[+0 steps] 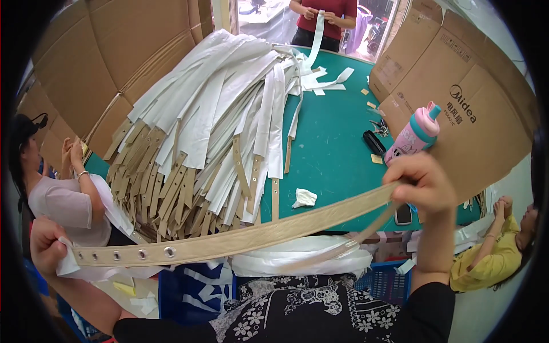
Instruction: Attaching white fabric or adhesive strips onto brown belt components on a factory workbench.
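Observation:
Stretched across the front of me is a tan belt point(246, 246) with a row of metal eyelets near its left end. My left hand point(48, 246) is closed on that end, along with a piece of white wrapping point(68, 264). At the right, my right hand point(423, 182) pinches the belt higher up, and a blurred tail of it hangs back down from the fingers. Beyond the belt lies a big heap of similar tan belts point(183, 191), many inside long white sleeves point(229, 74). A crumpled white scrap point(305, 198) rests on the table close behind the belt.
The green table point(326, 137) carries a pink bottle point(413, 134), a black case point(374, 143), keys point(380, 127) and a phone point(403, 214). Cardboard point(457, 97) stands at both sides. A blue crate point(383, 280) sits below. Co-workers are at left point(68, 200), right point(492, 251) and far side point(326, 23).

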Tool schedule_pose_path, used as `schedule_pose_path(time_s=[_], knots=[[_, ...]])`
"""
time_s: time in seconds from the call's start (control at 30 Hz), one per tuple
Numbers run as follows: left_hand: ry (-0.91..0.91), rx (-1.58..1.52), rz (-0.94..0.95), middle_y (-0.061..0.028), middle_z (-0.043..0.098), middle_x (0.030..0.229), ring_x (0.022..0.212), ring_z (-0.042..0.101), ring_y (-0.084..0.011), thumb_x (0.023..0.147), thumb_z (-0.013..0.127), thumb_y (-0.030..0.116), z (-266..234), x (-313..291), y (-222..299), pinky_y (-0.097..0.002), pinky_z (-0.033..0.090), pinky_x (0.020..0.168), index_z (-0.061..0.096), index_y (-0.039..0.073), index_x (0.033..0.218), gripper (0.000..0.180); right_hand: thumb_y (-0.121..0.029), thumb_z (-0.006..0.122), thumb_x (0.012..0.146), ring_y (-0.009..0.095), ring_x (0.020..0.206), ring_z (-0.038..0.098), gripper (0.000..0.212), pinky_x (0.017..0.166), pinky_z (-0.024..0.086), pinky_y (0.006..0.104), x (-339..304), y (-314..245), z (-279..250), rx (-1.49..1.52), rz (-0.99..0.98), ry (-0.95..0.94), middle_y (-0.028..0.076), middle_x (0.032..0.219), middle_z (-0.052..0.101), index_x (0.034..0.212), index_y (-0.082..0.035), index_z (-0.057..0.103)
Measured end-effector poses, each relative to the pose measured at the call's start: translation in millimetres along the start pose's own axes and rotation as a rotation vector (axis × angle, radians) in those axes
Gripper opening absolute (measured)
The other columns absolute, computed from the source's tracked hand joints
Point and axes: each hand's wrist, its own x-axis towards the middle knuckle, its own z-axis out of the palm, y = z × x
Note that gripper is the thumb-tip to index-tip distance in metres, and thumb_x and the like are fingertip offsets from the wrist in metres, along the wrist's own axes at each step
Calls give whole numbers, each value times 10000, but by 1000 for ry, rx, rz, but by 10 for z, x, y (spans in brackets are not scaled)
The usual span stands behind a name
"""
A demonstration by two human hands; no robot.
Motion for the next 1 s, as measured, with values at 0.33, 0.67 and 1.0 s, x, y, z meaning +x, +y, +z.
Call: schedule_pose_path(time_s=[0.33, 0.67, 1.0], knots=[[-731, -291, -169, -40, 602, 684, 632, 498, -64, 857, 565, 226, 2167, 871, -244, -235, 425, 587, 626, -2, 920, 245, -119, 683, 749, 38, 600, 454, 136, 525, 370, 199, -92, -335, -464, -559, 250, -88, -17, 643, 545, 775, -7, 611], [-875, -758, -364, 37, 606, 829, 748, 476, -23, 891, 525, 250, 3683, 920, -485, -199, 406, 677, 602, 5, 1043, 298, -159, 670, 769, 51, 631, 496, 164, 548, 391, 186, -80, -97, -1016, -78, 322, -181, -11, 691, 565, 802, -7, 617], [-822, -808, -246, 64, 556, 763, 685, 430, -17, 900, 504, 280, 3844, 959, -389, -186, 377, 623, 603, 53, 1082, 308, -169, 669, 776, 41, 656, 490, 171, 574, 387, 178, 298, 406, -781, -181, 377, -341, -17, 687, 558, 804, -11, 610]])
